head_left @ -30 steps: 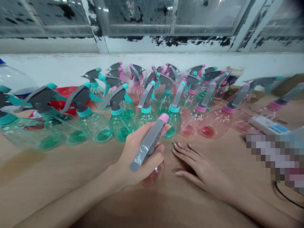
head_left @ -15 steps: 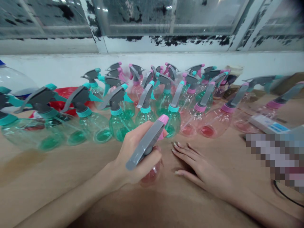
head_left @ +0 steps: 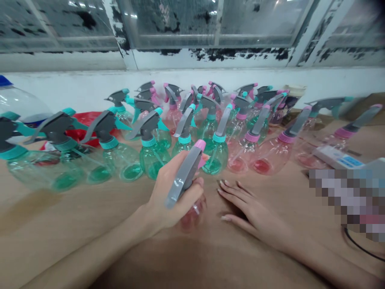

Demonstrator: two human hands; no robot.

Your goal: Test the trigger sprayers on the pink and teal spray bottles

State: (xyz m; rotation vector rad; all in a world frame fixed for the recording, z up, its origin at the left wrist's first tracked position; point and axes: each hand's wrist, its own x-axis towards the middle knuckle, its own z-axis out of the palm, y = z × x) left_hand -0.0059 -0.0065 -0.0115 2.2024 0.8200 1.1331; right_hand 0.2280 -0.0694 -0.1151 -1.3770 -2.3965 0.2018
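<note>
My left hand (head_left: 164, 194) is closed around the neck of a pink spray bottle (head_left: 190, 220) with a grey spray head and pink nozzle. Its fingers hide the collar and most of the trigger, and the bottle's clear pink base shows below them. To the right, my right hand (head_left: 248, 206) lies flat on the wooden table (head_left: 144, 263), fingers spread, holding nothing. Just beyond both hands stands a row of spray bottles, among them a green one (head_left: 214, 154) with a turquoise collar and a pink one (head_left: 272, 154) with a pink collar.
More green and pink spray bottles (head_left: 173, 116) crowd back to the white wall (head_left: 90, 86). A red plastic bag (head_left: 87, 120) and a large clear jug (head_left: 21, 102) are at the left. A white box (head_left: 337, 156) and a black cable (head_left: 361, 247) lie at the right.
The pink spray bottle in my left hand has tilted and turned slightly, its nozzle shifting a little left and its grey top's rear end right. My right hand stays still.
</note>
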